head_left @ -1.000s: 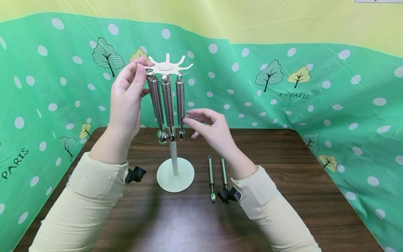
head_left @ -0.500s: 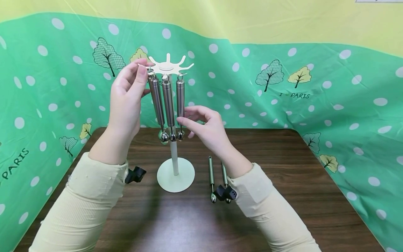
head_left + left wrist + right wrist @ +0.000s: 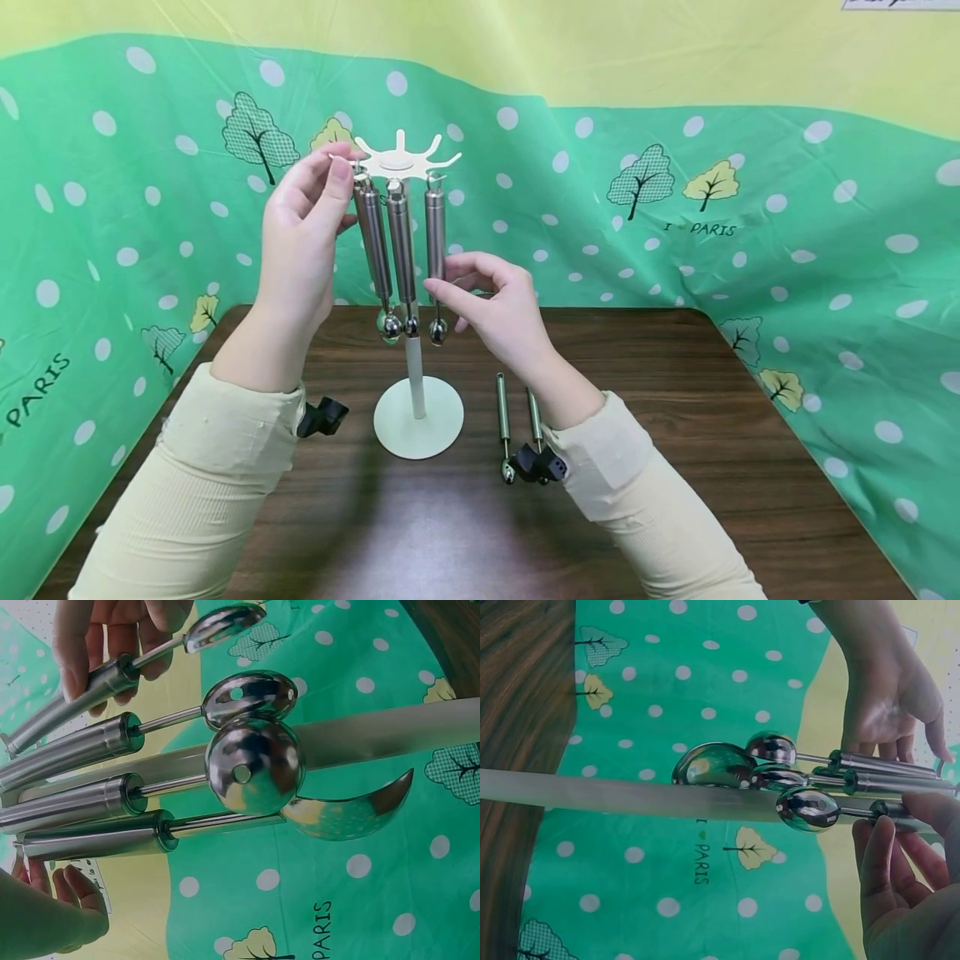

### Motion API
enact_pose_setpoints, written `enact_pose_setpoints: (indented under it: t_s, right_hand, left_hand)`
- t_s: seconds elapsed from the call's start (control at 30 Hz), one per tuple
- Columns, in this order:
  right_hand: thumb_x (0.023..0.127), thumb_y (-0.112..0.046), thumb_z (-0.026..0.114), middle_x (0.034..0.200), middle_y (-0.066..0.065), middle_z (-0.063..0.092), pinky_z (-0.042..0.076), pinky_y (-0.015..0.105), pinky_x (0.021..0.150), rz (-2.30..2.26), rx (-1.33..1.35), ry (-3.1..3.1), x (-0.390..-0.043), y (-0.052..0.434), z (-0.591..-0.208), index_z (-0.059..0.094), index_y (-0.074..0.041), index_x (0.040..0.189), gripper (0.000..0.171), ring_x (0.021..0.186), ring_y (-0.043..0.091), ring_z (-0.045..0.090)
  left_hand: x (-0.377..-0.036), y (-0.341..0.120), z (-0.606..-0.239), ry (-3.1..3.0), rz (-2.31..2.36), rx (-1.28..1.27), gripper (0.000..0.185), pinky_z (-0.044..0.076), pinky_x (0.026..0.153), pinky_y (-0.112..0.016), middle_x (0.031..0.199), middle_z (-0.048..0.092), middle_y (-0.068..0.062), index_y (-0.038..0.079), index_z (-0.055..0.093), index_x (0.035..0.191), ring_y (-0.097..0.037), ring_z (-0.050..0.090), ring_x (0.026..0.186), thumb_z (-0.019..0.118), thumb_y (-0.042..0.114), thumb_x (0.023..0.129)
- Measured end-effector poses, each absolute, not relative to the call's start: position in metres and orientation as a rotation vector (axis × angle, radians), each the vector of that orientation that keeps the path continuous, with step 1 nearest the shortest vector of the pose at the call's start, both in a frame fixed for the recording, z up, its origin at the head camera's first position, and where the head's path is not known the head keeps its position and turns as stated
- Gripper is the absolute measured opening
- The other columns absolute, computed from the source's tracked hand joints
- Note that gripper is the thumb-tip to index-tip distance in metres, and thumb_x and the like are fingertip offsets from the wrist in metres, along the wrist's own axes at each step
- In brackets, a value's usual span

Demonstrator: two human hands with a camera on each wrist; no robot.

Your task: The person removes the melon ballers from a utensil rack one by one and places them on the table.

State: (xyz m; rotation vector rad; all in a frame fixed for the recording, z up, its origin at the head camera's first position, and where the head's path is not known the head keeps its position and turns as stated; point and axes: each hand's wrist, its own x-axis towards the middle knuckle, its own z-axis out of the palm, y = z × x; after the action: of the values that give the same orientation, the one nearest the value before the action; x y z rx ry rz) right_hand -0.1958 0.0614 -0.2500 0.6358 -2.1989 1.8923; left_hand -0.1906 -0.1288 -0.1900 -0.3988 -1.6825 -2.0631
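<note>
A white rack with radiating arms carries several steel melon ballers, hanging head down around its post. At the rack's left edge my left hand pinches one arm's tip, beside the top of the leftmost melon baller. My right hand holds the lower handle of the rightmost melon baller between thumb and fingers. That baller's upper end is at an arm of the rack. In the right wrist view its oval head shows past my fingertips. The left wrist view shows a larger curved scoop among the hanging ones.
Two more steel scoops lie on the dark wooden table: one scoop in plain sight, the other partly behind my right wrist camera. The rack's round base stands on the table. A green patterned cloth hangs behind.
My right hand has moved left and closed its thumb and fingers on the rightmost melon baller. That baller has shifted slightly right and down in the last half second. The left hand stays put.
</note>
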Motion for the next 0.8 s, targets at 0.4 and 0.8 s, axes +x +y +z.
enact_pose_setpoints:
  t_s: [0.4,0.8]
  right_hand:
    - [0.085,-0.013,0.076,0.087,0.003,0.070,0.056,0.034,0.054,1.879,0.628,-2.185,-0.186,0.068,-0.247,0.072,-0.004,0.106,0.023,0.065,0.019,0.061]
    - [0.085,-0.011,0.076,0.083,-0.004,0.070,0.052,0.028,0.054,1.886,0.605,-2.186,-0.180,0.076,-0.247,0.071,-0.002,0.107,0.023,0.054,0.013,0.058]
  left_hand:
    - [-0.189,-0.129,-0.190,-1.687,-2.056,-0.360,0.030,0.039,0.087,-0.028,0.118,0.060,0.001,0.007,0.060,0.124,-0.011,0.053,0.108,0.061,0.024,0.099]
    - [-0.187,-0.129,-0.190,-1.687,-2.040,-0.355,0.029,0.039,0.087,-0.027,0.117,0.060,0.001,0.008,0.060,0.123,-0.012,0.052,0.109,0.062,0.023,0.098]
